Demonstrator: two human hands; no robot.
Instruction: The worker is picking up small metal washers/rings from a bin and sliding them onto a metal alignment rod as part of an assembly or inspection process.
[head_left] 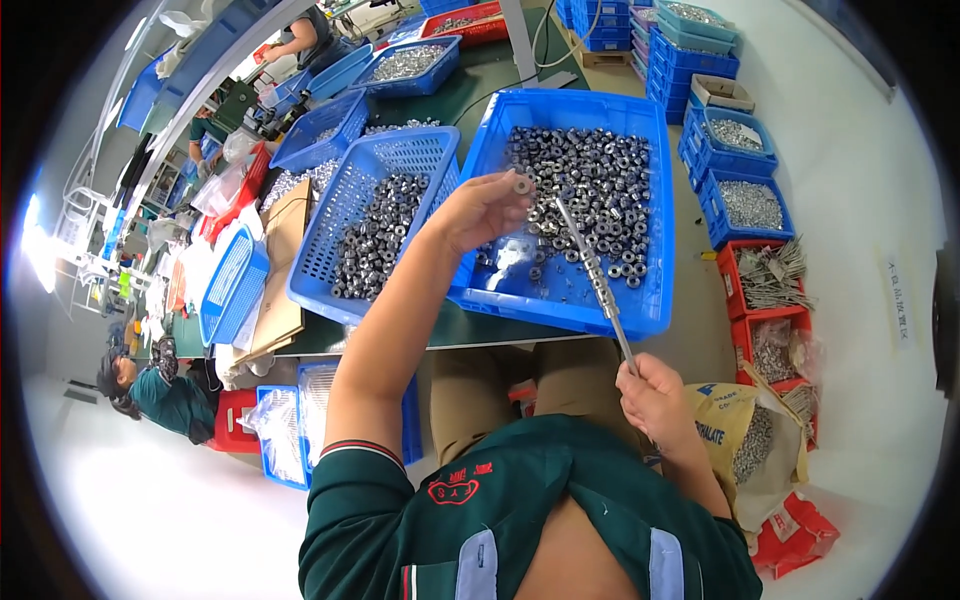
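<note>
My left hand (487,208) pinches one small round metal nut (522,184) over the big blue plastic crate (655,180), half full of the same nuts. My right hand (655,398) is closed around a thin metal rod (598,285) strung with nuts, tip angled into the crate. Perforated blue basket (330,230) of darker rings sits just left; red bins (735,275) of metal parts to the right.

Right hand (655,400) hides the rod's (592,268) lower end.
</note>
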